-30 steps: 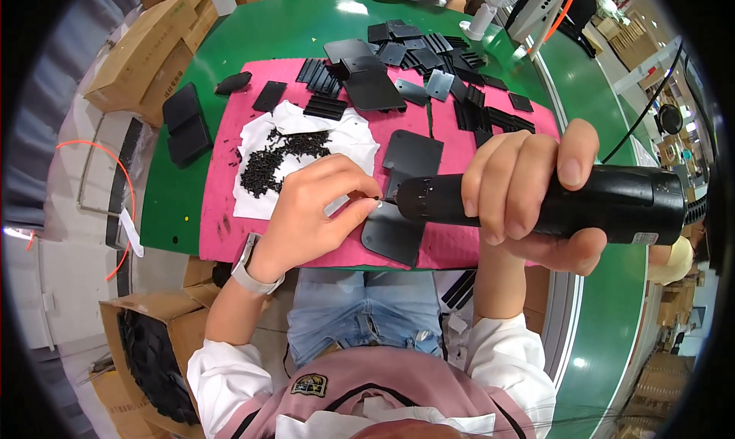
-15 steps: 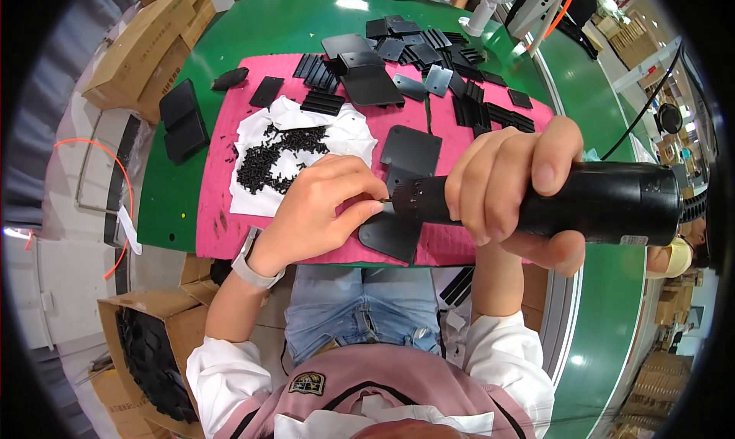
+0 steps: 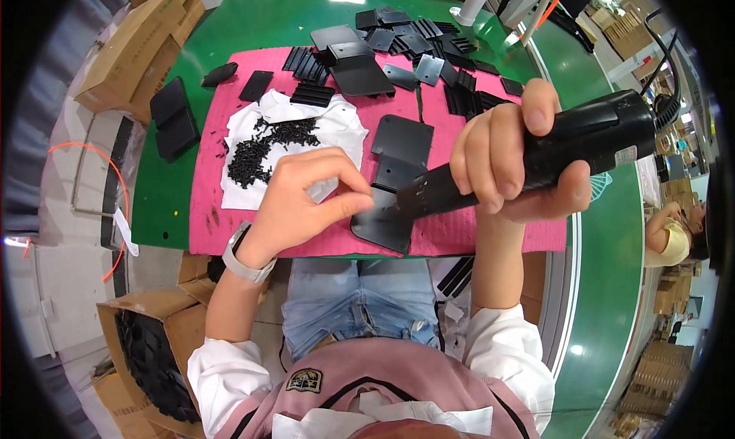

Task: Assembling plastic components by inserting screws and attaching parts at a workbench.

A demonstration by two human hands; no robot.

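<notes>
Driver [image 3: 601, 135]: where is it, and how is it held?

In the right hand [image 3: 501, 159], raised over the mat [image 3: 230, 232] and slanting, its nose toward the left hand [image 3: 298, 194] and its cord [image 3: 671, 111] leaving the opposite end.

Why slanted, rather than upright?

My guess is that it brings the nose to the left fingertips while the cord stays well apart from both hands. The right grip is a full wrap, fingers curled around the barrel, which suits a thick and probably weighty tool.

And the left grip?

Thumb and forefinger come together just beside the nose, as if for something small. It's blurred right there, so I can't tell whether they pinch a screw or only each other, nor whether they touch the driver.

What's underneath?

Black plates [image 3: 383, 232] on the pink mat, directly in front of the body, I suppose so both hands reach them without stretching. The mat probably spares their faces from the hard green worktop [image 3: 298, 6].

And the screws [image 3: 249, 163]?

Heaped loose on a white cloth [image 3: 344, 127], on the left hand's side. Sensible, I'd say: small dark things show up on white, and they're near the fingers best placed for picking.

The other parts?

Ribbed strips [image 3: 311, 94] and a pile [image 3: 417, 43] lie farther off, likely to be out of the hands' way.
</notes>
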